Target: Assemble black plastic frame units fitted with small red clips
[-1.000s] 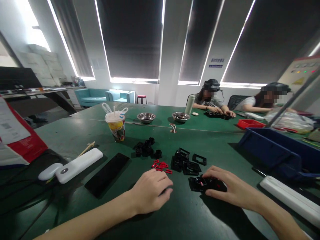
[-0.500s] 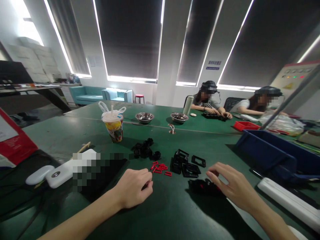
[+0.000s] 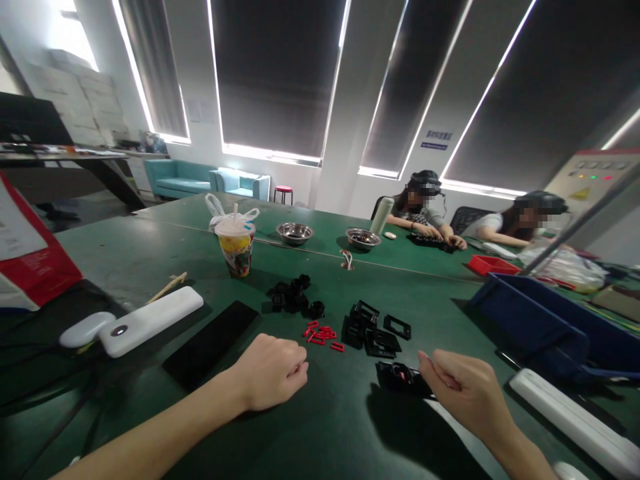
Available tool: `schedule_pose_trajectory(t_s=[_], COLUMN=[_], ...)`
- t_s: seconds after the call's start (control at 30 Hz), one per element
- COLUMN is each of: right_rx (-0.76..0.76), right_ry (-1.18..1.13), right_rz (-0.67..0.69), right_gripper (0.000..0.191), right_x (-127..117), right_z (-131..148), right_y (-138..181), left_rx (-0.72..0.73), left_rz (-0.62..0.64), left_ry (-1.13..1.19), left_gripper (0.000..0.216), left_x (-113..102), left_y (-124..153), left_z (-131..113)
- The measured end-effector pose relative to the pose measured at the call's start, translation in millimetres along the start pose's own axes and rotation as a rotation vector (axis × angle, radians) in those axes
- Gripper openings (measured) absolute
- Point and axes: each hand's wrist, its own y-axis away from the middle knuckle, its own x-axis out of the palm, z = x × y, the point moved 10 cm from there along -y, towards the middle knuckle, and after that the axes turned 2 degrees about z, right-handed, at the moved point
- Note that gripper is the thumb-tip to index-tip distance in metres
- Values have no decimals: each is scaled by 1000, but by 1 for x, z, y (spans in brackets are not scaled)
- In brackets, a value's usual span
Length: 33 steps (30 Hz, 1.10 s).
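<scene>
My left hand [image 3: 273, 372] rests on the green table [image 3: 330, 427] as a loose fist, just left of several small red frames [image 3: 323, 333]; nothing shows in it. Curled into a fist with its thumb on top, my right hand [image 3: 465, 387] is beside a black part with a red piece in it [image 3: 400, 377], partly overlapping it in view. No object is visible in these fingers either. Beyond lie black rectangular frames [image 3: 383, 342], some stacked, and one apart [image 3: 397, 327]. A heap of small black parts [image 3: 290, 295] is farther left.
At left are a black phone [image 3: 213, 343], a white power bank [image 3: 153, 322] and a drink cup [image 3: 236, 250]. Two metal bowls [image 3: 295, 233] stand farther back. On the right are a blue bin [image 3: 535, 320] and a long white object [image 3: 570, 420]. Two people work across the table.
My right hand has closed from loosely spread fingers into a fist, uncovering more of the black part. My left hand has curled tighter in nearly the same place. The view has tilted slightly.
</scene>
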Motion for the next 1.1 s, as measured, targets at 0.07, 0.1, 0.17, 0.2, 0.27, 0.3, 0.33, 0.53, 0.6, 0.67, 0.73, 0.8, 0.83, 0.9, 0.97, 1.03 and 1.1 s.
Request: schedule_pose_trajectory(t_s=[0.07, 0.1, 0.17, 0.2, 0.27, 0.3, 0.33, 0.53, 0.6, 0.67, 0.73, 0.8, 0.83, 0.9, 0.97, 1.03, 1.1], right_rx=[-18, -25, -40, -51, -61, -61, -59, 15, 72, 126, 168, 207, 227, 264, 289, 299, 300], right_ry=[12, 19, 32, 37, 53, 62, 71, 113, 123, 130, 134, 141, 144, 150, 149, 141, 127], right_rz=[-10, -12, -9, -2, 6, 6, 1, -54, -54, -29, 14, 56, 77, 118, 167, 224, 284], right_gripper=[50, 50, 49, 49, 48, 48, 48, 50, 50, 51, 50, 50, 48, 40, 30, 26, 24], right_x=[-4, -6, -9, -9, -8, -7, -5, 3, 5, 9, 16, 21, 24, 28, 33, 39, 44], right_z=[4, 5, 9, 10, 12, 12, 12, -5, -14, -24, -30, -35, -37, -40, -42, -44, -44], right_y=[-4, -7, -17, -23, -36, -42, -48, -50, -40, -31, -25, -23, -22, -22, -21, -20, -17], left_rx=[-7, -9, -13, -13, -12, -11, -11, -46, -75, -101, -115, -119, -121, -132, -155, -183, -204], left_rz=[9, 13, 19, 22, 25, 26, 26, 18, 7, -3, -4, -2, -1, -3, -11, -19, -22], left_ry=[-5, -7, -13, -15, -20, -22, -24, -39, -43, -42, -38, -37, -38, -45, -54, -63, -67], left_gripper=[31, 30, 30, 30, 29, 29, 28, 29, 31, 32, 34, 34, 34, 34, 34, 34, 35], left_x=[1, 2, 3, 4, 5, 5, 5, 0, -2, -3, -2, -1, -1, -2, -4, -7, -8], left_y=[0, 0, 0, 0, 1, 1, 1, 1, 0, 1, 1, 2, 2, 2, 2, 2, 2], left_z=[0, 0, -1, -1, -2, -3, -3, 0, 3, 8, 10, 12, 12, 14, 16, 18, 20])
